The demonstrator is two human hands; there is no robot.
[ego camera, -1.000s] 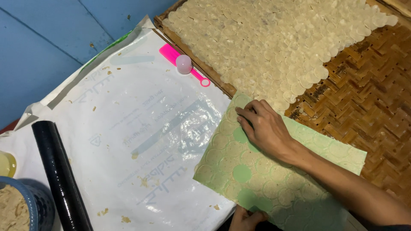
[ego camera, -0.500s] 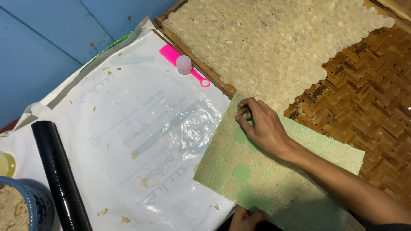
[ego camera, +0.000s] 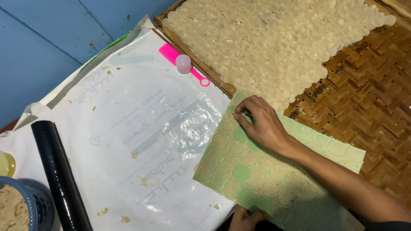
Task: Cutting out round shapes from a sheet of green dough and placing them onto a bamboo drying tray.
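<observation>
Black roller (ego camera: 60,175) idle on plastic sheet (ego camera: 128,128), desk left. My left hand (ego camera: 246,218) steadies near edge of green board (ego camera: 274,171); grip unclear. My right hand (ego camera: 261,124) pinches thin disc (ego camera: 242,112) at board's far corner. Judgement: peel slowly, low angle; disc directly under fingertips, beside woven tray (ego camera: 368,85).

Single head camera, looking steeply down, close over white plastic sheet (ego camera: 128,128) and woven tray (ego camera: 364,98).

Glossy crinkled plastic sheet (ego camera: 128,128); rough woven bamboo tray (ego camera: 364,98); matt green board (ego camera: 274,175).
</observation>
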